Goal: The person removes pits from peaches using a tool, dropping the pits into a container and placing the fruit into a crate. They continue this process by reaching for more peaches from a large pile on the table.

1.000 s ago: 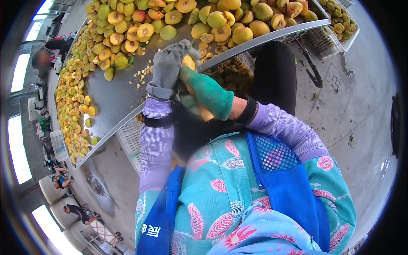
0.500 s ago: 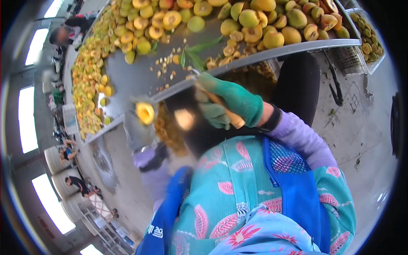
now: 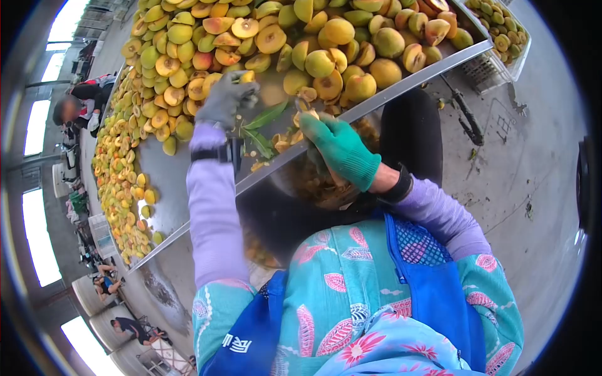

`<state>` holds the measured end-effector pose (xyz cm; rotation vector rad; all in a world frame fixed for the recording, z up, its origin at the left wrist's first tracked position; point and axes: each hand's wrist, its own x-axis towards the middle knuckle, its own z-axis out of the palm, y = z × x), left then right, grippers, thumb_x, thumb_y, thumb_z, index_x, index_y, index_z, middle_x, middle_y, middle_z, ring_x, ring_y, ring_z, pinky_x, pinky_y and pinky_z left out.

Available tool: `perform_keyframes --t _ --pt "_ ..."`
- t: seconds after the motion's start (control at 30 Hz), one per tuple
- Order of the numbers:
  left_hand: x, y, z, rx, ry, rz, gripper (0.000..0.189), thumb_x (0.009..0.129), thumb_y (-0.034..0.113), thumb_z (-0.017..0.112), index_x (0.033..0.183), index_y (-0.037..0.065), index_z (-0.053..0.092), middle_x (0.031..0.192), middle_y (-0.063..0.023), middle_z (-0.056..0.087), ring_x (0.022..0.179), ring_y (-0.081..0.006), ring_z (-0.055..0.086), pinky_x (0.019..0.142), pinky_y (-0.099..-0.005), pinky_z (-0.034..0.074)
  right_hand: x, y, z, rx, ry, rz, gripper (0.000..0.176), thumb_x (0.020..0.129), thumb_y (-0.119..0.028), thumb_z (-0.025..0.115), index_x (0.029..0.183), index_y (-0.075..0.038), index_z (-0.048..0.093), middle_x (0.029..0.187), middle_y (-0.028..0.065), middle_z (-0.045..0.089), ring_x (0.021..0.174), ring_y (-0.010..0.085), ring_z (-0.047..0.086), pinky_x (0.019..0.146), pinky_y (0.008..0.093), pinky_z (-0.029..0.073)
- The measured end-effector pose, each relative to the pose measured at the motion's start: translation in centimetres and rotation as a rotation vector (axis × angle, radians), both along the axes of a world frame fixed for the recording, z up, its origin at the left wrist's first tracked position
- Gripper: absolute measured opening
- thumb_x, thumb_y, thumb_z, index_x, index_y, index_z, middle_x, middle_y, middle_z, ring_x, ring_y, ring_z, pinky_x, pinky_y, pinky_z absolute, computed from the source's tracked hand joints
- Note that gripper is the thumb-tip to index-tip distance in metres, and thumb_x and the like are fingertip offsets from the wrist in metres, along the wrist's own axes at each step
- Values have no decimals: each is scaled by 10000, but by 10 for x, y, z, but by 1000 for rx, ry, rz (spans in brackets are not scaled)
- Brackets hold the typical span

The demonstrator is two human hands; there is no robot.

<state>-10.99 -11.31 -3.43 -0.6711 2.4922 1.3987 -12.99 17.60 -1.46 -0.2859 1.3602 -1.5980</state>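
Observation:
My left hand (image 3: 227,100), in a grey glove, reaches over the metal table at the edge of the fruit pile. Its fingers are curled, with a yellow peach piece (image 3: 248,76) at their tips. My right hand (image 3: 343,147), in a green glove, is closed around a wooden-handled tool (image 3: 340,182) by the table's front rim; most of the tool is hidden by the glove. Halved peaches (image 3: 271,39) and several whole-looking ones (image 3: 389,42) lie heaped beyond both hands. Green leaves (image 3: 266,119) and small fruit scraps (image 3: 285,139) lie between the hands.
The raised metal rim (image 3: 401,94) of the table runs in front of me. Below it, fruit scraps (image 3: 326,188) fill a container by my legs. A white crate of fruit (image 3: 492,69) stands at the right. Other people (image 3: 78,106) sit farther off at the left.
My left hand has moved from near my lap, where it held a halved peach, up and over the table to the pile. My right hand stays near the rim with its tool.

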Motion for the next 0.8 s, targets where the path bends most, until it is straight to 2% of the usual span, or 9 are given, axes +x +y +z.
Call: perform_keyframes --t 0.03,0.1,0.13,0.23,0.37,0.4,0.57,0.67,0.8 --pt "23 5 3 626 244 238 486 877 228 630 1267 -29 494 1136 -171 599 979 -273 621 868 -357 520 -4 -7 -5 -2 210 4 410 975 -444 451 970 -53 573 734 118 607 694 274 612 604 378 479" --pt "58 58 27 799 444 368 502 903 308 612 1261 -26 503 1113 -170 602 941 -270 623 844 -375 533 -4 -26 -11 -19 631 37 457 972 -458 439 972 -22 576 751 172 623 735 347 627 674 430 491" --pt "67 82 33 884 555 438 515 916 348 603 1258 -25 507 1101 -169 604 922 -268 624 832 -383 539 0 -33 -13 -12 659 83 517 967 -487 426 1017 7 571 802 216 639 773 394 632 723 449 492" --pt "82 105 25 1025 651 570 520 954 399 538 1227 -43 514 1070 -188 615 893 -272 633 816 -379 539 16 -44 -21 10 763 160 554 962 -521 412 1049 2 573 819 212 659 798 397 646 720 456 496" --pt "79 136 38 506 690 553 540 980 454 463 1154 -47 565 938 -173 648 823 -239 647 763 -330 545 25 -38 -14 50 743 157 579 963 -534 402 1061 16 557 808 211 660 804 382 652 721 456 506" --pt "77 134 31 649 694 629 540 990 457 438 1135 -43 580 906 -165 650 787 -218 644 733 -315 546 26 -35 -10 44 726 149 578 964 -535 400 1060 13 557 796 207 659 784 372 656 710 449 510" --pt "76 144 30 541 803 630 470 1009 391 413 1109 -36 581 925 -158 640 804 -206 630 723 -313 540 33 -40 -17 -24 670 110 570 969 -535 398 1071 1 562 719 173 650 644 313 663 632 408 524" --pt "76 152 24 359 861 663 423 1015 345 405 1080 -35 579 960 -145 630 815 -201 623 710 -312 539 52 -50 -29 -43 825 -118 561 971 -523 405 1068 5 566 699 165 643 609 304 646 604 392 521" --pt "76 155 18 222 880 675 444 998 374 434 1123 -33 561 959 -166 642 794 -210 622 691 -310 532 40 -43 -21 -92 408 163 550 973 -503 410 1064 15 569 723 177 634 663 314 638 622 409 514"
